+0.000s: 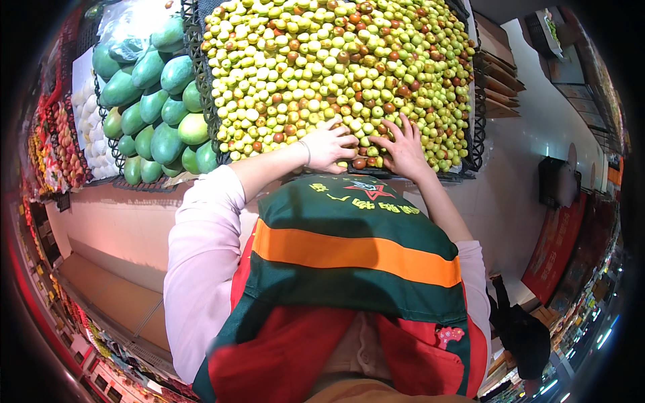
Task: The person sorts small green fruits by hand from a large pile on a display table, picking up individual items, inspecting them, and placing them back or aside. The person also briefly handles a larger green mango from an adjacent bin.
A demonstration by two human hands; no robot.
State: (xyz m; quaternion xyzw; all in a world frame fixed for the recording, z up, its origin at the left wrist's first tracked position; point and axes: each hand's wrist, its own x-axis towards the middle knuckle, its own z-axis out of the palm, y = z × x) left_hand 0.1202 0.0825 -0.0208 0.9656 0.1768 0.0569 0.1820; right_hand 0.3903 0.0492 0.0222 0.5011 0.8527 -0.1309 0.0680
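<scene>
A wide heap of green and reddish-brown jujubes (342, 75) fills the display before me. My left hand (330, 147) rests on the heap's near edge, fingers spread and pointing right, a thin band around its wrist. Just to its right, my right hand (402, 148) touches the jujubes with its fingers apart and pointing up and left. A few reddish fruits lie in the gap between the two hands. Neither hand is closed around a fruit, as far as can be seen; the undersides of the fingers are partly hidden.
Black plastic crate walls (201, 75) divide the jujubes from green mangoes (151, 108) on the left. White-wrapped round items (95, 133) lie farther left. Flattened cardboard (500, 80) stands at the right side. A person in dark clothes (521, 335) is at the lower right.
</scene>
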